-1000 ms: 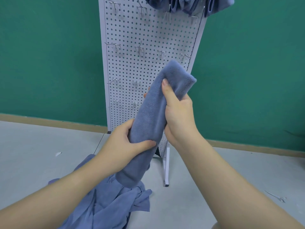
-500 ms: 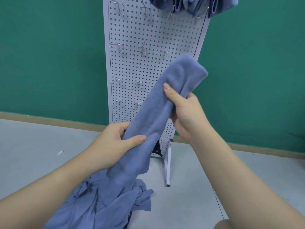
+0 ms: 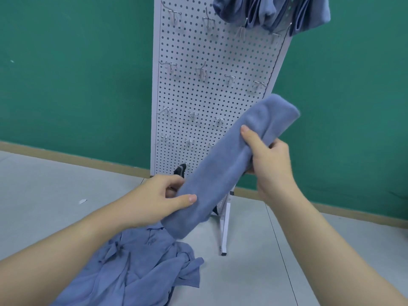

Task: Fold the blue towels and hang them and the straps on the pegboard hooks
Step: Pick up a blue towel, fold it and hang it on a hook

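Observation:
I hold a folded blue towel (image 3: pixel 229 164) as a long slanted band in front of the white pegboard (image 3: pixel 198 96). My left hand (image 3: pixel 161 197) grips its lower part, thumb across the front. My right hand (image 3: pixel 269 164) grips the upper part, thumb pressed on the cloth. Several folded blue towels (image 3: pixel 271 12) hang from hooks at the pegboard's top right. Bare metal hooks (image 3: pixel 201 71) stick out in rows lower down. A dark strap (image 3: pixel 181 170) hangs near the board's bottom, partly hidden by the towel.
A heap of loose blue towels (image 3: pixel 136 272) lies on the grey floor (image 3: pixel 44 195) below my left arm. The pegboard's white foot (image 3: pixel 223 235) juts forward toward me. A green wall (image 3: pixel 77 74) stands behind. A small white scrap (image 3: pixel 82 201) lies on the floor at left.
The towel has tilted from steep toward a flatter slant, its upper end swinging right. My left hand has slid down toward the lower end. My right hand has moved right.

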The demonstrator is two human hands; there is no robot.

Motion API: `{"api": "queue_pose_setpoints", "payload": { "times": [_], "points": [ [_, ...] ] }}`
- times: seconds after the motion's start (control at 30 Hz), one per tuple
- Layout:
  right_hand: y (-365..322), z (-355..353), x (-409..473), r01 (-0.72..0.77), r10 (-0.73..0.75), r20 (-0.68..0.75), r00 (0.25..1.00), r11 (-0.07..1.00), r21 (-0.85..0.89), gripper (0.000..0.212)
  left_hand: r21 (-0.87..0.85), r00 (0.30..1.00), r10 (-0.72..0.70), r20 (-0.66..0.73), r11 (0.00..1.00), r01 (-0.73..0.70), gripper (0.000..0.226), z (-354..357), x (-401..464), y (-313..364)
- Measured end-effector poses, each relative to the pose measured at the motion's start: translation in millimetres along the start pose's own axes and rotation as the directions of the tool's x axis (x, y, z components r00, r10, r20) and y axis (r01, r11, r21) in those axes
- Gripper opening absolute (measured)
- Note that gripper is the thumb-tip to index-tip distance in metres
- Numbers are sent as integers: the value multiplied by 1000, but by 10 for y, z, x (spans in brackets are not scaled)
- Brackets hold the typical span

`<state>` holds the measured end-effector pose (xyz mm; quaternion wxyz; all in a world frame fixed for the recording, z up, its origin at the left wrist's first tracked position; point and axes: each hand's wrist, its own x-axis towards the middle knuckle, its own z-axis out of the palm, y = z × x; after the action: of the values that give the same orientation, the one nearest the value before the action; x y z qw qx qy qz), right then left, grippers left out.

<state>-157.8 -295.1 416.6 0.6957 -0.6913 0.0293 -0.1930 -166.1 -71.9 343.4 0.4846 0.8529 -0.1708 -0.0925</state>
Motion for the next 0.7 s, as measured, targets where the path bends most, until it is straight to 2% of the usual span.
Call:
{"api": "queue_pose_setpoints", "payload": {
  "times": [0.1,0.13,0.27,0.4,0.53,0.6,0.7],
  "points": [
    [145,140,-185,-51,57,78,995,996,-76,20,-181,1000,21,-15,983,-23,61,9,8,43],
    [181,178,-236,-70,79,100,992,993,-94,23,-232,999,46,-25,971,-51,61,21,13,79],
    [221,267,-337,-162,174,94,980,979,-122,28,-377,991,58,-117,921,-99,37,132,47,222],
    [214,328,-389,-256,263,59,963,960,-110,21,-389,979,-3,-205,918,-79,21,246,111,256],
    [196,300,-344,-300,305,57,950,950,-86,27,-392,976,-34,-216,918,-55,11,219,149,259],
    [190,238,-292,-303,305,52,951,952,-43,23,-382,977,-21,-214,922,-64,9,178,149,274],
    [187,174,-272,-338,335,75,939,941,28,19,-469,989,-10,-150,881,-62,7,167,107,337]
  ]
}}
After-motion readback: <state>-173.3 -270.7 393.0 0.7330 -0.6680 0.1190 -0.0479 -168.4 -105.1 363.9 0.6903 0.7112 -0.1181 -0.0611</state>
